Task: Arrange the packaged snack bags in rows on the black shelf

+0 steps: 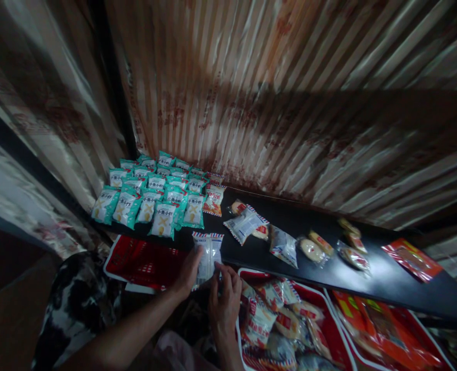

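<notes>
Both my hands hold one clear snack packet (pixel 208 253) with a red-and-blue striped edge, just in front of the black shelf (pixel 371 278). My left hand (pixel 189 273) grips its left side with curled fingers. My right hand (pixel 224 299) pinches its lower right corner. Behind the packet, rows of teal snack packets (pixel 151 198) lie on the shelf's left end. A red basket (pixel 143 263) sits under my left hand.
Loose wrapped snacks (pixel 282 245) and a red packet (pixel 412 257) lie along the shelf. Two red baskets (pixel 321 304) at lower right hold several snack packs. A corrugated metal wall (pixel 290 103) rises close behind. A black-and-white patterned cloth (pixel 77 304) sits at lower left.
</notes>
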Motion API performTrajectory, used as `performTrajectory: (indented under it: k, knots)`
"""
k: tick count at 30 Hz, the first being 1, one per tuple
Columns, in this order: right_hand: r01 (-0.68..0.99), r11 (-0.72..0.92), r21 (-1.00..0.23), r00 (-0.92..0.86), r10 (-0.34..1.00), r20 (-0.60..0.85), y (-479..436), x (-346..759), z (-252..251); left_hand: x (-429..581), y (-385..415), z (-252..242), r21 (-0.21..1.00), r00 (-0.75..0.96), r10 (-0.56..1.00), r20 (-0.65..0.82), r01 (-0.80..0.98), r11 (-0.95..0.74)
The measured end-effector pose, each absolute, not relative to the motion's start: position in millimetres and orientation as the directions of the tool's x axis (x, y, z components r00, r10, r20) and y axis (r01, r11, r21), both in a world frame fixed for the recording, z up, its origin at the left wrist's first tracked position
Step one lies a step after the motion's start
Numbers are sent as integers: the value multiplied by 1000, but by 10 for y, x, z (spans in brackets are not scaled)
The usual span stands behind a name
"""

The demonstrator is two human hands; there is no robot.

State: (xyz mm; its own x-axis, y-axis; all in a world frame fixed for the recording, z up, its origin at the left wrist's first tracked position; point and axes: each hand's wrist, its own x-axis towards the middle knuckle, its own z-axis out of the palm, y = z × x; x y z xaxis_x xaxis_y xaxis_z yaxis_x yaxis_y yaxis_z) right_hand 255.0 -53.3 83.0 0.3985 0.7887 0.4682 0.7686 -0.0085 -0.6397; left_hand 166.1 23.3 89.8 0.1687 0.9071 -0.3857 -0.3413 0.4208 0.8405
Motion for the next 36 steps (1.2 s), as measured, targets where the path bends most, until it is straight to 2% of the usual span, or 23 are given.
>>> performTrajectory:
  k: [3, 11, 17, 24, 27, 30, 36]
  knots:
    - [745, -30, -666, 423, 794, 437, -546, 2575, 834, 1699, 216, 935, 875, 158, 916, -370, -273, 400]
    - [760, -85, -644, 409, 833, 373, -517, 2660, 882, 1731, 192, 1192, 919, 299, 921, -250, -226, 322]
    - [677, -125, -725, 443, 856, 266, -465, 2682, 893, 1736, 154, 1338, 942, 349, 926, -143, -239, 235]
    - [604, -149, -783, 543, 796, 267, -422, 2730, 858, 1723, 68, 1207, 965, 319, 930, -183, -124, 233]
    - [549, -209, -809, 613, 759, 220, -400, 2779, 830, 1720, 72, 1162, 978, 329, 932, -154, -80, 190]
    - [482, -196, -854, 607, 777, 165, -368, 2822, 835, 1720, 102, 1150, 989, 331, 938, -102, -67, 131]
    - [257, -275, -926, 620, 782, -60, -248, 2894, 868, 1742, 208, 1118, 1000, 318, 948, -29, 7, 28]
